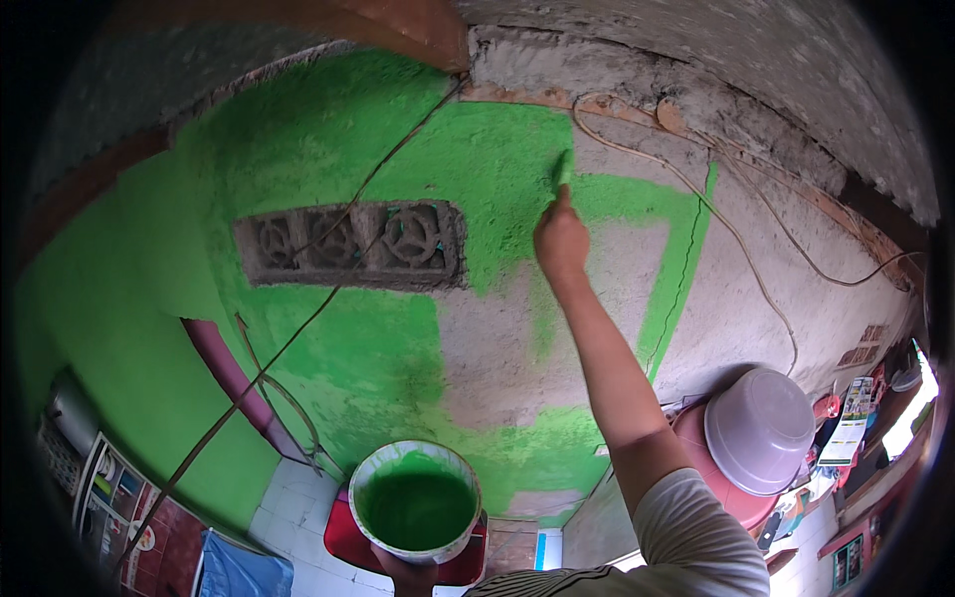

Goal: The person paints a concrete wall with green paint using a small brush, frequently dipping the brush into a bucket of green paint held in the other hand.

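The right hand (pixel 561 239) is raised on a long bare arm and closed around the handle of a paintbrush (pixel 562 169), whose green-loaded bristles press against the rough plaster wall (pixel 736 298) at the edge where fresh green meets bare grey. Just right of the brush a pale cable (pixel 696 194) loops down across the unpainted patch, lying in the brush's way, and a thin green stripe runs down beside it. To the left, a dark wire (pixel 328 298) slants across a concrete vent block (pixel 353 242) set into the painted part. Down near the body, the left hand (pixel 408 574) grips the bottom of a white paint bucket (pixel 416 502) of green paint from beneath, fingers curled under it. Below the bucket sits a red stool (pixel 343 542). On the right, an upturned pale basin (pixel 759 430) rests on a reddish container (pixel 696 438).
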A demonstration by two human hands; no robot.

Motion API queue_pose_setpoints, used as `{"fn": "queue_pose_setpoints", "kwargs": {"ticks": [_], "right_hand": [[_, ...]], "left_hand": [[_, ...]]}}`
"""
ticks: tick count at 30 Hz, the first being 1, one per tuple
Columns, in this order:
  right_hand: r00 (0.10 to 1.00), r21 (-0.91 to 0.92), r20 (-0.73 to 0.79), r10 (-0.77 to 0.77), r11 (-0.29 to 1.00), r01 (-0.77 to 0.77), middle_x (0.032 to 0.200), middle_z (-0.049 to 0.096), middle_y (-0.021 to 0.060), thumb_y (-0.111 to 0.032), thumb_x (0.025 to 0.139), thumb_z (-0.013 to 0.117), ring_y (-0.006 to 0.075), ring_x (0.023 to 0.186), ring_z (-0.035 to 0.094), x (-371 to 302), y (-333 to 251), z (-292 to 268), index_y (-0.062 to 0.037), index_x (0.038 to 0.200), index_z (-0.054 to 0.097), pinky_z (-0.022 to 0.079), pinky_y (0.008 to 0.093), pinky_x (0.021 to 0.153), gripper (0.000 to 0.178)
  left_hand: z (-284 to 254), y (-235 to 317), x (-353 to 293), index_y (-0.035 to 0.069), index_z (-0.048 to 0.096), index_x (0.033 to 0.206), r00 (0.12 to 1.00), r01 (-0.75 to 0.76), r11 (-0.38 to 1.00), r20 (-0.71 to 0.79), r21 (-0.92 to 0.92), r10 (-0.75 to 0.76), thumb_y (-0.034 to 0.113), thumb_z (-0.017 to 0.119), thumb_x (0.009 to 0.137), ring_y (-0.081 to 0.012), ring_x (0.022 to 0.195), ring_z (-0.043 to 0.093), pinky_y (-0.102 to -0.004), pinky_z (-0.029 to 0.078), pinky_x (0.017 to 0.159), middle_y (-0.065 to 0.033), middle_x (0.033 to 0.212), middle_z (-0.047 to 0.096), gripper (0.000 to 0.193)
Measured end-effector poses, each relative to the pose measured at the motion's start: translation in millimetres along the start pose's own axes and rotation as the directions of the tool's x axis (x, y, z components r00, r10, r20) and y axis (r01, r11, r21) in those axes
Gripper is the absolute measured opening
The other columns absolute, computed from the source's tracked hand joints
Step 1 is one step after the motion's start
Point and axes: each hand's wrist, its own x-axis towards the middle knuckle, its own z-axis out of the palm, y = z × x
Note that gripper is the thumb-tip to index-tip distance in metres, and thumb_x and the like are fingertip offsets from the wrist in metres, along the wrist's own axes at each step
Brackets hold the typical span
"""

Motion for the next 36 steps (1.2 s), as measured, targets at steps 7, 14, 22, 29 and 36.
{"fn": "queue_pose_setpoints", "kwargs": {"ticks": [7, 14, 22, 29, 36], "right_hand": [[0.975, 0.441, 0.046, -0.215, 0.881, 0.173, 0.088, 0.069, 0.0306, -0.017, 0.096, 0.055, 0.0456, 0.080, 0.069, 7, -26, 6, 0.0027, 0.129, 0.061, 0.056, 0.0529, 0.073, 0.039], [0.996, 0.202, -0.070, -0.059, 0.977, 0.072, 0.090, 0.070, 0.0298, -0.014, 0.098, 0.053, 0.0439, 0.080, 0.070, 27, 14, -17, 0.0024, 0.126, 0.062, 0.057, 0.0516, 0.070, 0.034], [0.983, 0.047, 0.011, -0.182, 0.982, 0.182, 0.092, 0.070, 0.0273, -0.016, 0.099, 0.054, 0.0429, 0.074, 0.069, 10, -21, 7, -0.0018, 0.129, 0.061, 0.056, 0.0507, 0.064, 0.035], [0.989, 0.361, -0.045, -0.140, 0.921, 0.147, 0.086, 0.070, 0.0287, -0.015, 0.096, 0.055, 0.0411, 0.077, 0.070, 48, -33, 2, -0.0001, 0.128, 0.063, 0.057, 0.0491, 0.072, 0.036], [0.999, 0.551, 0.041, -0.013, 0.834, -0.012, 0.092, 0.071, 0.0284, -0.017, 0.095, 0.054, 0.0431, 0.084, 0.071, 73, -17, -5, -0.0001, 0.122, 0.069, 0.057, 0.0458, 0.077, 0.035]], "left_hand": [[2, 5, -3, -0.003, 0.031, 0.145, 0.978, -0.203, 0.920, 0.110, 0.335, 0.176, 0.008, 0.078, 0.082, -0.0290, 0.126, 0.054, -0.0443, 0.044, 0.106, -0.0202, 0.137, 0.051, 0.080], [5, 8, -7, -0.003, 0.030, 0.146, 0.940, -0.339, 0.711, 0.248, 0.616, 0.234, 0.008, 0.079, 0.082, -0.0299, 0.125, 0.055, -0.0443, 0.044, 0.106, -0.0211, 0.136, 0.052, 0.081], [24, 12, -3, 0.002, 0.031, 0.154, 0.953, 0.168, 0.980, -0.236, -0.103, -0.188, 0.060, 0.027, 0.101, -0.0342, 0.137, 0.047, -0.0482, 0.042, 0.112, -0.0195, 0.153, 0.043, 0.079], [59, 29, -4, 0.001, 0.034, 0.152, 0.949, 0.158, 0.985, -0.289, 0.076, -0.130, 0.058, 0.030, 0.100, -0.0347, 0.136, 0.048, -0.0485, 0.043, 0.111, -0.0201, 0.151, 0.045, 0.077], [48, 25, -4, 0.000, 0.035, 0.151, 0.953, 0.186, 0.979, -0.226, -0.083, -0.200, 0.048, 0.035, 0.100, -0.0317, 0.133, 0.050, -0.0452, 0.046, 0.107, -0.0210, 0.148, 0.047, 0.070]]}}
